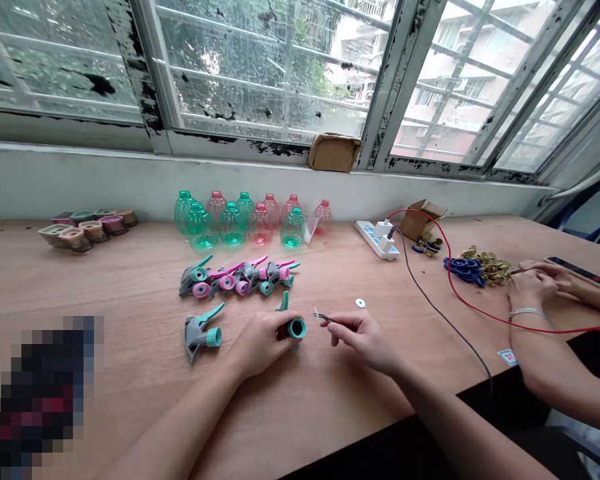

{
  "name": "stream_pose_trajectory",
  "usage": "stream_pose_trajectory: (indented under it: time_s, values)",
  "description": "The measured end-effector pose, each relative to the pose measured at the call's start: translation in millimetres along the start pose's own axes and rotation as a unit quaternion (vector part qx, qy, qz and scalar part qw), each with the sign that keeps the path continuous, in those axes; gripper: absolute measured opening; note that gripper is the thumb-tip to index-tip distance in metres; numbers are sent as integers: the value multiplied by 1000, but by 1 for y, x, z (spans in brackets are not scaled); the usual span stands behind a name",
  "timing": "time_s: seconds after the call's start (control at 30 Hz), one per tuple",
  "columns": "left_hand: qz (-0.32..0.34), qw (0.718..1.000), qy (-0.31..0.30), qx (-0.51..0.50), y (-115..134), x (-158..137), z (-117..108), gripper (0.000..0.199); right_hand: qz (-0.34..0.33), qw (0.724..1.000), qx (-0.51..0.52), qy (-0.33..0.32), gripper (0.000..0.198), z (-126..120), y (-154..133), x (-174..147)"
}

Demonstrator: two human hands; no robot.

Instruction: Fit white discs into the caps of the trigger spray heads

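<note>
My left hand [264, 340] is closed around a grey trigger spray head [296, 328], its teal screw collar turned toward me and its opening showing dark. My right hand [363, 337] pinches a pair of dark tweezers [324, 317] just to the right of that collar, apart from it. A small pale piece shows at the tweezers' tip, too small to name. Left of my left hand lies another grey spray head [200, 332] with a teal trigger and collar. A white washer [361, 303] lies flat beyond my right hand.
Several spray heads [240, 277] lie in a row, with green and pink bottles [233, 227] behind. A power strip [377, 240] has red and grey cords crossing the table. Blue rings [464, 271] and gold parts [491, 265] lie by another person's hands [533, 287].
</note>
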State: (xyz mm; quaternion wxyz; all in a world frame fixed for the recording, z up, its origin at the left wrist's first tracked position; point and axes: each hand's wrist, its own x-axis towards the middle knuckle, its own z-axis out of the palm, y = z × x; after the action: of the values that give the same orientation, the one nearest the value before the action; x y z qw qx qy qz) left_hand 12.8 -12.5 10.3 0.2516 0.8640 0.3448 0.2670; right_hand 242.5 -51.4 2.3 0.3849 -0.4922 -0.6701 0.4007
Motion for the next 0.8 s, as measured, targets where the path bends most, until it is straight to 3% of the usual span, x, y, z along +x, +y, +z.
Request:
stream_pose_trajectory:
  time_s: [0.07, 0.13, 0.27, 0.37, 0.5, 0.63, 0.8]
  values:
    - [-1, 1000, -6, 17, -1, 0, 1, 23, -2, 997, -75, 11, 38, -24, 3, -1]
    - [-2, 1000, -6, 26, -2, 0, 2, 24, 1, 977, -212, 11, 36, -52, 5, 0]
    - [4, 999, 0, 40, -4, 0, 4, 32, 52, 876, -479, 6, 30, -94, 8, 8]
    - [7, 999, -4, 51, -3, 1, 4, 33, 84, 823, -561, -13, 29, -103, 10, 15]
    - [11, 998, -10, 59, -1, 1, 0, 34, 98, 785, -611, -23, 34, -101, 9, 20]
    - [10, 996, -12, 91, -1, -2, 1, 36, 116, 793, -598, 25, 32, -98, 8, 23]
    - [-5, 987, -21, 159, 3, -4, 3, 45, 70, 863, -499, 14, 27, -74, 7, 35]
